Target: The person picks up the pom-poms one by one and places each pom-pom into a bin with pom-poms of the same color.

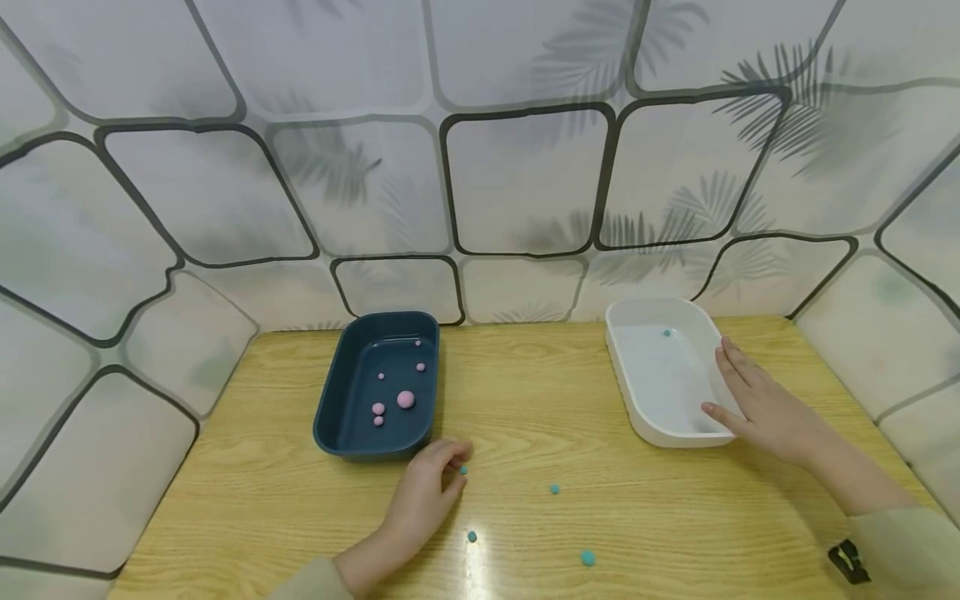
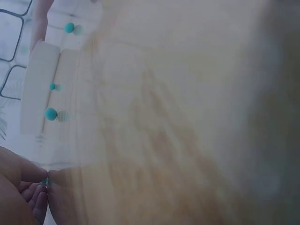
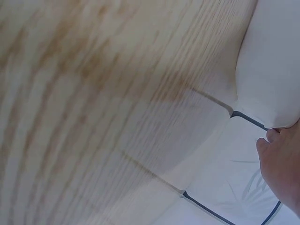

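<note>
My left hand [image 1: 426, 492] is low at the table, by the near right corner of a dark blue tray [image 1: 327, 417]. Its thumb and forefinger pinch a small teal ball [image 1: 463, 471], which shows between the fingertips in the left wrist view too. Several pink balls [image 1: 406, 400] of different sizes lie in the blue tray. My right hand [image 1: 772, 412] rests on the right rim of a white tray [image 1: 626, 379], fingers fairly straight and thumb over the inside. One teal ball [image 1: 667, 332] lies toward the far end of that tray.
Three more teal balls lie on the wooden table [image 1: 517, 392]: a small ball [image 1: 555, 489] between the trays, a darker ball [image 1: 472, 537] nearer me, and a larger ball [image 1: 588, 557] at the front. A patterned wall covering [image 1: 525, 183] closes off the back and sides.
</note>
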`<state>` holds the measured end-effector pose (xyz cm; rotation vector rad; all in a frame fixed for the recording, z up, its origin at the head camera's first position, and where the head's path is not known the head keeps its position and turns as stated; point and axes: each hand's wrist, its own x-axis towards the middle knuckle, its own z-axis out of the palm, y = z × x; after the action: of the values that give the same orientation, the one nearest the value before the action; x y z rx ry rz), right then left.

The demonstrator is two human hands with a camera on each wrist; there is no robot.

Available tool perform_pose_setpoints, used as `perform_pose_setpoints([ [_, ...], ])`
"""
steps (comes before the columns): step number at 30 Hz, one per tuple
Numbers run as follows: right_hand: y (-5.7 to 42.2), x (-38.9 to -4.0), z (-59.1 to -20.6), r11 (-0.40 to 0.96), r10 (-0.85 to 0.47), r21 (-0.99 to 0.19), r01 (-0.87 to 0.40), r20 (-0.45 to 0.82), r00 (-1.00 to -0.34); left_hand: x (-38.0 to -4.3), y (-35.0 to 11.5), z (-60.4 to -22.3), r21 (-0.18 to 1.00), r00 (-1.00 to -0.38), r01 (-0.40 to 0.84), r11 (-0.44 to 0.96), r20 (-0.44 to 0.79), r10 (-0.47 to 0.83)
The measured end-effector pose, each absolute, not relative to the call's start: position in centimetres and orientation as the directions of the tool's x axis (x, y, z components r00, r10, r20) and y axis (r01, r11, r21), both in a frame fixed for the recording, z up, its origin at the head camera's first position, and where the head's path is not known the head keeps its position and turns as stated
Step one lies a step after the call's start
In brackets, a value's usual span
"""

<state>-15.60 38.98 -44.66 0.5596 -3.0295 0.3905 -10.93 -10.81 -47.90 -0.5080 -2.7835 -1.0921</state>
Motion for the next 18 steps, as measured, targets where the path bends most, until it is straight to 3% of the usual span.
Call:
perform_pose_setpoints([
  [18, 39.18, -15.97, -44.74, 0.901, -0.359, -0.227, -0.371, 0.093, -0.929, -11.81, -11.01, -48.01, 0.664, -0.936, 0.351, 0.66, 0.222, 0.274],
])
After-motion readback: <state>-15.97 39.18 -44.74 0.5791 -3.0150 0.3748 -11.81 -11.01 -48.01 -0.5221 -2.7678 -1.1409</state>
